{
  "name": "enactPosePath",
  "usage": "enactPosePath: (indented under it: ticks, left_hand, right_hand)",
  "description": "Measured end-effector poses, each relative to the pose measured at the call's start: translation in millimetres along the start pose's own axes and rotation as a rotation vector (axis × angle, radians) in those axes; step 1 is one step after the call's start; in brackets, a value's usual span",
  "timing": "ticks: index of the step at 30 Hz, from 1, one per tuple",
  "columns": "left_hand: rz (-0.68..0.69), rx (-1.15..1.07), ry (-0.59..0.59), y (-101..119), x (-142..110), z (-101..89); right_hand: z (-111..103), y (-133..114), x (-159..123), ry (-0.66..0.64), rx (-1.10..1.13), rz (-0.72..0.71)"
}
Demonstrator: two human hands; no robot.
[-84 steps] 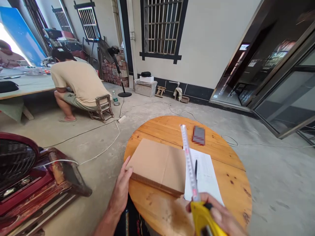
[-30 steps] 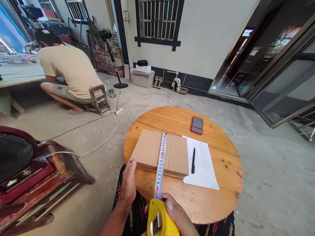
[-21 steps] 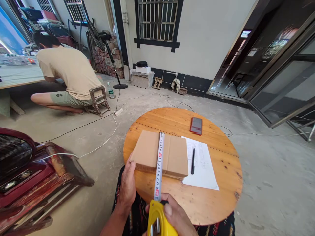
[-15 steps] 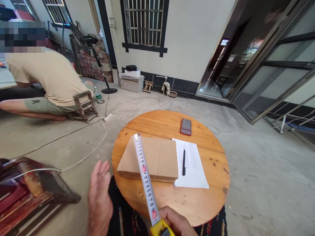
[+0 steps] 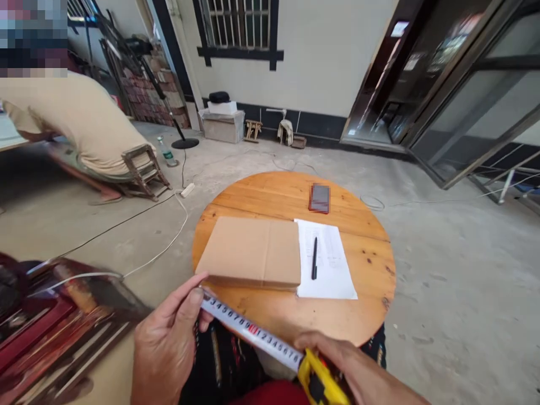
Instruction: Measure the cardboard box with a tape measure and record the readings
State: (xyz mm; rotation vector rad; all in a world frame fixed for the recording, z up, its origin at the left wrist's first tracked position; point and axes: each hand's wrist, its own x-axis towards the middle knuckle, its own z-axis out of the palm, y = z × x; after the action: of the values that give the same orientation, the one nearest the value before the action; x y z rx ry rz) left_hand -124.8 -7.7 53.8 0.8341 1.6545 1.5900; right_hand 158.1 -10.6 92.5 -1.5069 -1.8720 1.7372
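My right hand [image 5: 350, 360] is wrapped round the yellow case of a tape measure [image 5: 320, 382]. Its white blade with black and red numbers runs out to the left, tilted up toward the table. My left hand [image 5: 172, 332] pinches the free end of the blade between thumb and fingers, close to the near left corner of a flat cardboard box [image 5: 253, 250]. That brown box lies on a round wooden table [image 5: 354, 320]. Right of the box is a sheet of white paper [image 5: 333, 270] with faint writing, and a black pen [image 5: 314, 259] lies across it.
A phone-like object [image 5: 319, 198], blurred out, lies near the table's far edge. A dark red wooden chair [image 5: 63, 337] stands at my left. Beyond, a person [image 5: 76, 124] sits on a small wooden chair [image 5: 145, 171]. Cables and a power strip [image 5: 187, 190] cross the floor.
My left hand has gone from open beside the table to pinching the tape's end. The blade has swung down to the left, off the box, and my view has shifted slightly.
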Motion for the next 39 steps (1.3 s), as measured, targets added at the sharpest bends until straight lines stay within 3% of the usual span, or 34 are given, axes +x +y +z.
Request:
enactPosePath:
  ticks: [5,8,10,12,16,20,22,25,27,30,31,34,39]
  left_hand:
    - [0.085,-0.002,-0.150,5,-22,16.5]
    - [0.303,0.153,-0.258,10,-26,24.9]
    - [0.463,0.225,-0.210,12,-25,25.6]
    - [0.539,0.252,-0.129,9,-21,21.9]
    - [0.478,0.263,-0.033,-11,-10,9.8]
    - [0.418,0.282,0.079,-39,1,3.3]
    - [0.405,0.296,0.115,-51,7,2.2]
    - [0.336,0.293,0.107,-66,15,2.4]
    - [0.255,0.261,0.068,-75,19,4.2]
    - [0.144,0.216,0.031,-85,23,10.3]
    - [0.124,0.209,0.022,-87,24,12.9]
    - [0.112,0.170,-0.010,-87,29,20.2]
    - [0.128,0.117,-0.006,-79,53,20.8]
  right_hand:
    - [-7,-7,9,0.046,-0.167,0.014]
    - [-9,-32,16,0.085,-0.342,-0.135]
    - [-11,-55,23,0.120,-0.494,-0.285]
    - [-15,-76,36,0.162,-0.659,-0.440]
    - [-26,-105,85,0.205,-0.886,-0.638]
    - [-31,-119,144,0.210,-1.006,-0.649]
    - [-31,-123,159,0.202,-1.026,-0.670]
    - [-34,-118,156,0.271,-0.946,-0.738]
    - [-38,-102,140,0.429,-0.806,-0.736]
    - [-38,-61,115,0.747,-0.484,-0.587]
    - [-35,-47,108,0.782,-0.368,-0.506]
    - [-18,-15,98,0.663,-0.059,-0.275]
    - [3,-15,113,0.552,0.135,-0.301]
